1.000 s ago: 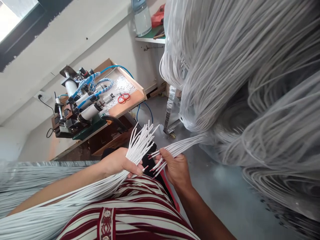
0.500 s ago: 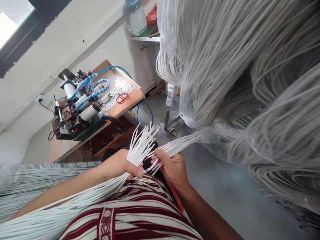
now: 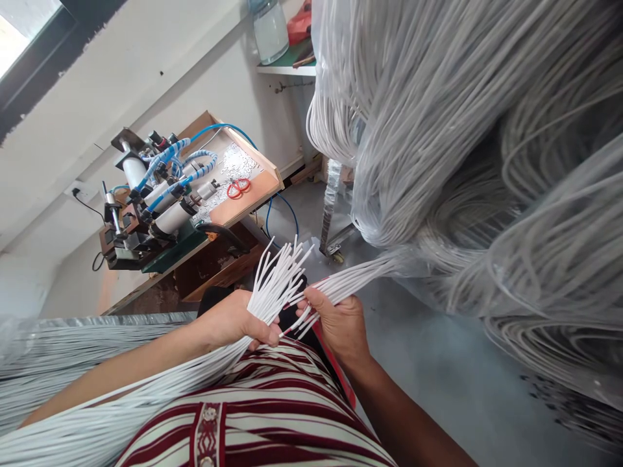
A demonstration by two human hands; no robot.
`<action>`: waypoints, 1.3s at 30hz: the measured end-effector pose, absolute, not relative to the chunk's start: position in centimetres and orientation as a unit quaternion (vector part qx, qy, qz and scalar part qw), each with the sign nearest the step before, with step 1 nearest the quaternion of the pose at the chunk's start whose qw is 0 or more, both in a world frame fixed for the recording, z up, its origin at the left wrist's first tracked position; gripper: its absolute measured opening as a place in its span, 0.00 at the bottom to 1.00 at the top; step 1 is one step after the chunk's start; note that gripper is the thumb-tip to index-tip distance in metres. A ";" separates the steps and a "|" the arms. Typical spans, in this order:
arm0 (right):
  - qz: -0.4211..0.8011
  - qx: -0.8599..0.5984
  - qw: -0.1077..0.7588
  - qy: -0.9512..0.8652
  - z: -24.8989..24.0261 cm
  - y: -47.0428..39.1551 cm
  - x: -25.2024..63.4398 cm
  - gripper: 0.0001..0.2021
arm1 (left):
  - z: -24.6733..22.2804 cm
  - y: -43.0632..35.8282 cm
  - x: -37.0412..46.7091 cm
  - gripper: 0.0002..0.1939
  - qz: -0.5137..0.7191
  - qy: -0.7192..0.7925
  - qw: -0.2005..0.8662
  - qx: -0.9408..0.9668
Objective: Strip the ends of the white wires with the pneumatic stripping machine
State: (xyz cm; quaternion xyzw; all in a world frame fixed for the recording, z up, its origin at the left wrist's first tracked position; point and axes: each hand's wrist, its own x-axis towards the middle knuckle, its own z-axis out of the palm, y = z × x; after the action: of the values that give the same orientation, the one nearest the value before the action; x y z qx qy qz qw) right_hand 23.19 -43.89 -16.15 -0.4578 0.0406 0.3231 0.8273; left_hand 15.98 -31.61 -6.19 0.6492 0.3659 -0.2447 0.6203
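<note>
My left hand (image 3: 250, 322) is closed round a thick bundle of white cords (image 3: 275, 285), whose loose ends fan out above the fingers. The rest of that bundle trails to the lower left. Close beside it, my right hand (image 3: 338, 319) grips a thinner bundle of white cords (image 3: 363, 274) that runs right to a large hanging mass. A few of its ends, some with reddish tips, stick out toward my left fingers. The fingertips of both hands nearly meet, and some are hidden behind the cords.
A pneumatic machine (image 3: 160, 194) with blue hoses stands on a wooden bench (image 3: 243, 201) at the left, near red-handled scissors (image 3: 238, 189). Large coils of pale cord (image 3: 428, 117) fill the upper right. A plastic jar (image 3: 269, 32) rests on a shelf.
The view has shifted slightly. Both hands keep their grips and almost the same places, with the thinner bundle's ends a little more spread.
</note>
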 end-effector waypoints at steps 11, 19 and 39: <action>0.318 -0.468 0.824 0.027 -16.4 -43.7 23.3 0.11 | -6.2 -31.4 16.1 0.06 -0.244 0.358 0.625 0.649; 0.322 -0.445 0.834 0.045 -16.5 -43.7 23.1 0.11 | -6.3 -31.5 16.1 0.06 -0.248 0.361 0.620 0.651; 0.250 -0.533 0.808 0.039 -18.8 -42.1 23.5 0.16 | -7.2 -30.9 15.1 0.06 -0.211 0.379 0.588 0.683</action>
State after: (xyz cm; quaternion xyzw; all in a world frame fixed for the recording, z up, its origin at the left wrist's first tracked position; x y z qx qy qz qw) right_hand 23.46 -42.14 -18.77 -0.5326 0.0393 0.2496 0.8077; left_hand 15.13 -30.90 -7.20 0.6828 0.3787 -0.2106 0.5882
